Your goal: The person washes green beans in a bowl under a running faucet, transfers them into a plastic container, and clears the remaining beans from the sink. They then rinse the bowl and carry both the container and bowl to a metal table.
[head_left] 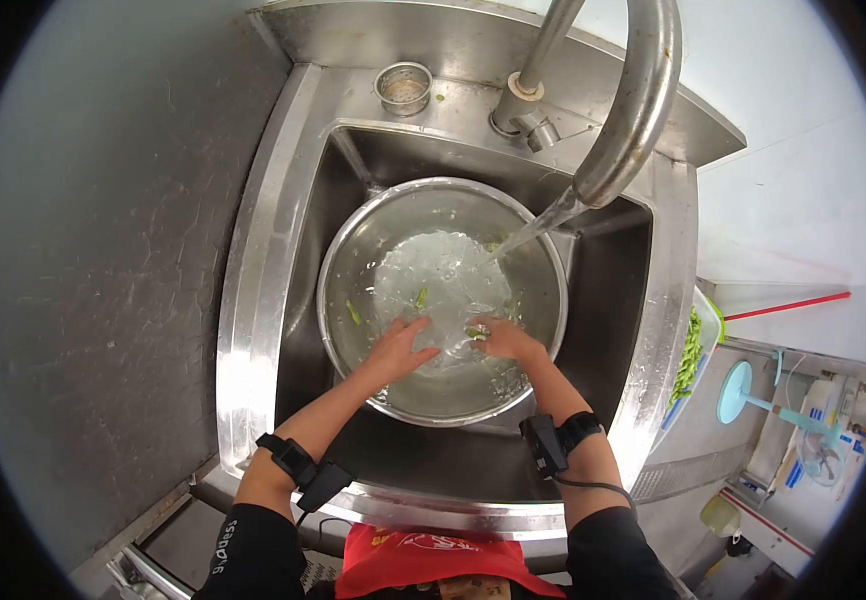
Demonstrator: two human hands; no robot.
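Note:
A large round metal basin (442, 186) of water stands in the sink, with a few green vegetable pieces (421, 297) in it. My left hand (401, 350) is over the left part of the water, its thumb and fingers apart and holding nothing. Opposite it, my right hand (506, 340) is at the water with its fingers curled round a small green vegetable piece (476, 332). Another green piece (353, 312) lies near the basin's left wall. Water runs from the curved faucet (643, 110) into the basin's upper right side.
The steel sink (608, 300) surrounds the basin. Behind it, a small metal strainer cup (403, 90) sits on the ledge near the faucet base (523, 115). To the right are a container of green vegetables (688, 360), a red stick (788, 305) and a light-blue round-headed tool (736, 392).

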